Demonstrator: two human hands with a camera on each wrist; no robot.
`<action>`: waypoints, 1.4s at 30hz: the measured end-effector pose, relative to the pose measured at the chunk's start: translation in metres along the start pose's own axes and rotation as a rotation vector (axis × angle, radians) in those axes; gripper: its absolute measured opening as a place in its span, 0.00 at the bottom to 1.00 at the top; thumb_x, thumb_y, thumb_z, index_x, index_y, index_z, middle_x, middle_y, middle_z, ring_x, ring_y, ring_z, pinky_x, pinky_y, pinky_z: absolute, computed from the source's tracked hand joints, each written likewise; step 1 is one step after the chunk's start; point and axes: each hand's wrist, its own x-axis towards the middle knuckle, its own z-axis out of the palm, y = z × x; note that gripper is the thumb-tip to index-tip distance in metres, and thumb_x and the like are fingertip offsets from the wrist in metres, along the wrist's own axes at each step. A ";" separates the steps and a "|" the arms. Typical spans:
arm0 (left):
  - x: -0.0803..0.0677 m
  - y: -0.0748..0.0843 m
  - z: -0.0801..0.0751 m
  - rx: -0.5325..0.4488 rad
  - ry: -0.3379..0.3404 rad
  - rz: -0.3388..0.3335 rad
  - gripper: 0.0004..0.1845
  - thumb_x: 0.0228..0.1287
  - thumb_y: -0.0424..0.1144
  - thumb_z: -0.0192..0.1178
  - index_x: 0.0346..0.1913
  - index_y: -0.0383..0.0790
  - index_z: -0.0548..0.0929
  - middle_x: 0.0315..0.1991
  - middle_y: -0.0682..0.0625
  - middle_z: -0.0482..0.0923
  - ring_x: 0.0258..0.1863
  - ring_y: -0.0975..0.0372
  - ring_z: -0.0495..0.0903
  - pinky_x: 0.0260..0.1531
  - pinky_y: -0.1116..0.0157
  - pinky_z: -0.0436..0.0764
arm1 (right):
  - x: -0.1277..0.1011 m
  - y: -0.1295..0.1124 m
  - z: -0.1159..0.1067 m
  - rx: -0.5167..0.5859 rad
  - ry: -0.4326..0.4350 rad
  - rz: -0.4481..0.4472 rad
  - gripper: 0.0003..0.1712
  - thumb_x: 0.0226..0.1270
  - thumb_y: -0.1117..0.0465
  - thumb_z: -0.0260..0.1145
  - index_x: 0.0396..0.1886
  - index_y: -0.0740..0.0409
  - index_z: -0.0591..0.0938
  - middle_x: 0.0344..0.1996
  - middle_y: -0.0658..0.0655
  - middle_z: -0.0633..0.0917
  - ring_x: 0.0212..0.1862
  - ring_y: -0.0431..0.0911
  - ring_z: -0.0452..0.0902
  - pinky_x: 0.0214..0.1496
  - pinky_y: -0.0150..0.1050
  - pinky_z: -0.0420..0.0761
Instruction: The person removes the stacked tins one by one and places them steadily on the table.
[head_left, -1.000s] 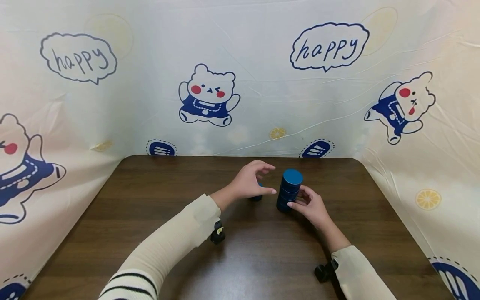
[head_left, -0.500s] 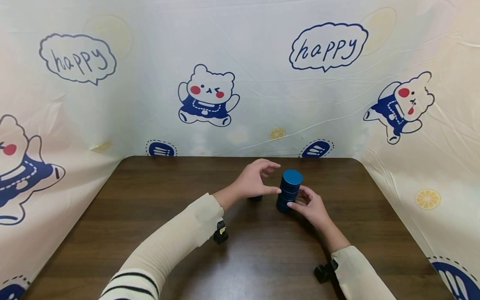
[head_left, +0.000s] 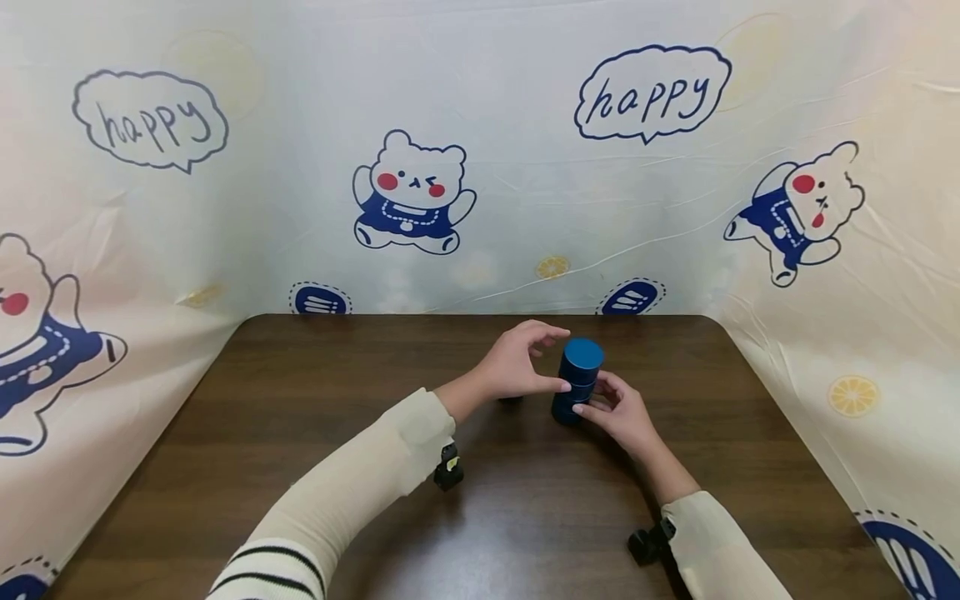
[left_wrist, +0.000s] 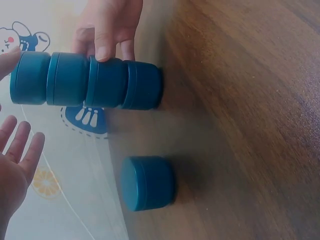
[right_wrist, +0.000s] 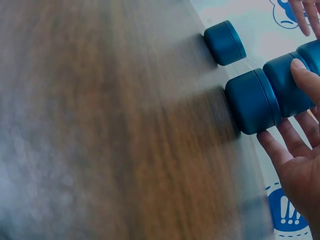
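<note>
Several round blue tins form an upright stack (head_left: 581, 357) near the middle of the table. My right hand (head_left: 626, 415) grips the lower part of the stack, its thumb on the near side and its fingers around the other. At the top left of the stack is my left hand (head_left: 519, 362), thumb and fingers spread apart. In the left wrist view, the left thumb is at the edge of the top tin (left_wrist: 30, 78); whether it touches is hard to tell. A single blue tin (left_wrist: 148, 183) stands apart on the table, mostly hidden by the left hand in the head view.
The brown wooden table (head_left: 360, 367) ends at the back against a pale printed cloth (head_left: 510, 183) with bears and "happy" bubbles. A small black device (head_left: 448, 468) sits at the left wrist, and another black device (head_left: 647, 546) at the right.
My left hand has moved right, up to the top of the stack, covering more of the single tin. My right hand keeps its grip in the same place.
</note>
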 end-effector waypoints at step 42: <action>0.016 0.001 0.025 0.012 0.012 -0.066 0.32 0.53 0.43 0.75 0.62 0.42 0.77 0.57 0.47 0.77 0.48 0.60 0.81 0.46 0.68 0.82 | -0.001 0.002 -0.001 0.041 -0.024 -0.033 0.32 0.60 0.66 0.72 0.63 0.63 0.71 0.60 0.64 0.75 0.58 0.45 0.74 0.56 0.36 0.78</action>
